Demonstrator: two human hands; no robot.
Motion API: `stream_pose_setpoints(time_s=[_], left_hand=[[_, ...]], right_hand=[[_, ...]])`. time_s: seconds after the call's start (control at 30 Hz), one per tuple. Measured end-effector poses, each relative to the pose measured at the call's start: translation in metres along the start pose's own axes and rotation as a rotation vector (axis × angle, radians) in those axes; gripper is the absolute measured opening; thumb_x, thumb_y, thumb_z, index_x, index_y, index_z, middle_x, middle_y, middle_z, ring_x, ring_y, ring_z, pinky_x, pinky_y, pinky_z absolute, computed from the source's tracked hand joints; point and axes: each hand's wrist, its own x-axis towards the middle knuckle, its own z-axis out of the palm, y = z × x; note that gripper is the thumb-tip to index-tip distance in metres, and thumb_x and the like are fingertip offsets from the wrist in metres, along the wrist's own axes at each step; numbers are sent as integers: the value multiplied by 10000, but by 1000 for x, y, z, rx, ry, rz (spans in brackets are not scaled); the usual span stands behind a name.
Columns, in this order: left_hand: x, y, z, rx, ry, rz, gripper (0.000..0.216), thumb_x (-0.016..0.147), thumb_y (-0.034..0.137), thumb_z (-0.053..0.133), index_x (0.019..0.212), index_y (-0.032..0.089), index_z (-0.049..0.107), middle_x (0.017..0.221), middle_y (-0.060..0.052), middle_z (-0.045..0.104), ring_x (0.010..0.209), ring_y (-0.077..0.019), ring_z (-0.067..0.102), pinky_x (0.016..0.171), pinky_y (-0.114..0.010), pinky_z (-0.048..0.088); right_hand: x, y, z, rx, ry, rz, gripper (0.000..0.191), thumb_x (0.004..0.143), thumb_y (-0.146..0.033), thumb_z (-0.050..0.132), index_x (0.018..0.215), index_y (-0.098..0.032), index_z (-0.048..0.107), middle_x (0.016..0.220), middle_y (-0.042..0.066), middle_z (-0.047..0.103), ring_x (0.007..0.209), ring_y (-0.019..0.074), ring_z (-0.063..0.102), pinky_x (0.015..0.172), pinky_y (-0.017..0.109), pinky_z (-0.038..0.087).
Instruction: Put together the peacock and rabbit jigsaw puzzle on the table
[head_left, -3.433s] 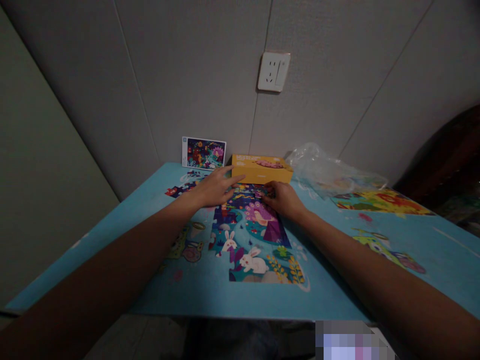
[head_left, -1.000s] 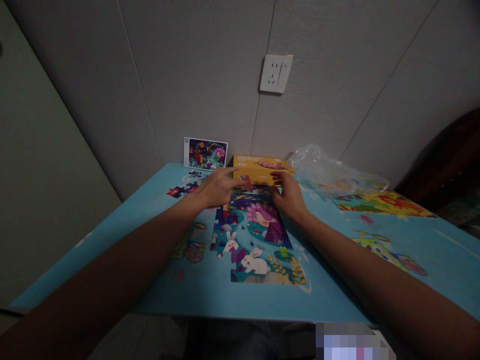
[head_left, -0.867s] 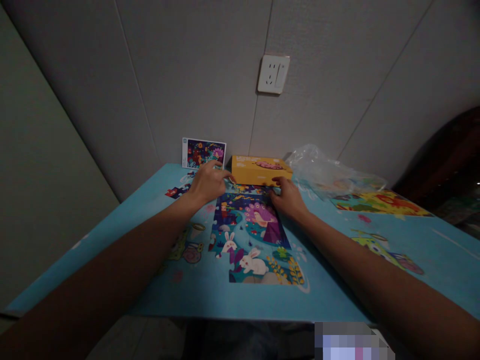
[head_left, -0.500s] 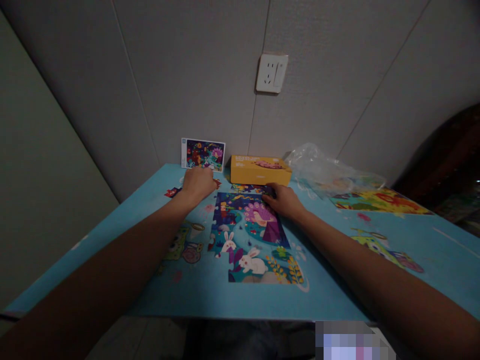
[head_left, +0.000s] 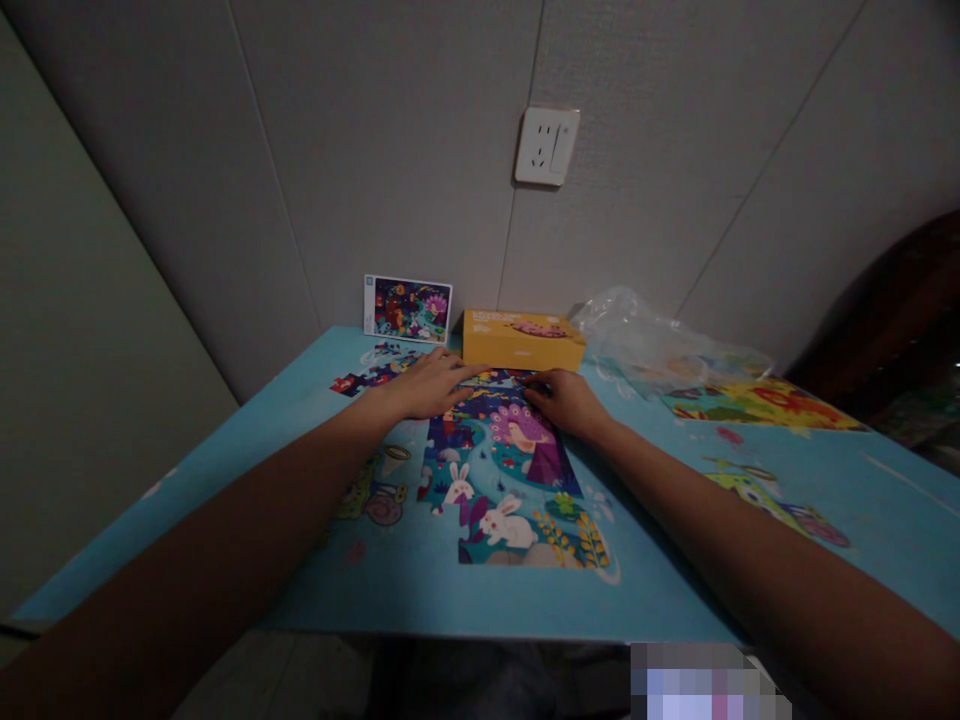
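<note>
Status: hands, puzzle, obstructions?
Left hand spread, right hand curled, both at far end of puzzle. Right grip unclear. Puzzle's left edge jagged. Yellow box close behind.

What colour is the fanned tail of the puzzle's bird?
The fanned tail is pinkish purple; the head view shows it.

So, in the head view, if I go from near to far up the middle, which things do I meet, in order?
Table edge, puzzle, box, then socket on the wall.

Dim grey panelled wall (head_left: pixel 390 170) with white socket (head_left: pixel 547 146), blue table (head_left: pixel 412 595)
</note>
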Motion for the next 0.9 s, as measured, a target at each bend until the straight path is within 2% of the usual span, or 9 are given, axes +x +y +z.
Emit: stream_pose_setpoints(time_s=[0.07,0.23,0.57,0.9], left_hand=[[1,0,3,0,-18,9,494,977,477,375,1413,276,495,1198,-114,627,1111,-260,484,983,-374,338],[1,0,5,-24,-60,-7,499,959,594,338,1364,380,536,1222,-80,613,1105,-261,467,972,-376,321],[0,2,2,-16,-54,-45,570,927,640,375,1264,267,643,1184,-108,626,1133,-284,453,965,-381,339],[1,2,3,-27,-51,-42,574,929,633,377,1233,237,660,1176,-111,630,1128,-281,466,966,-376,348]], right_hand=[[0,0,0,-4,3,-11,330,893,-341,576,1168,-220,714,1128,93,722,1016,237,656,880,304,469],[0,-1,0,0,5,5,314,891,-304,558,1145,-219,724,1121,88,727,1010,243,663,858,305,478],[-2,-4,-3,-8,11,27,321,876,-261,535,1126,-212,730,1118,92,728,1019,255,662,862,314,480],[-1,-3,-2,-10,-2,28,334,878,-262,532,1149,-202,716,1156,103,708,1067,254,643,903,316,468]])
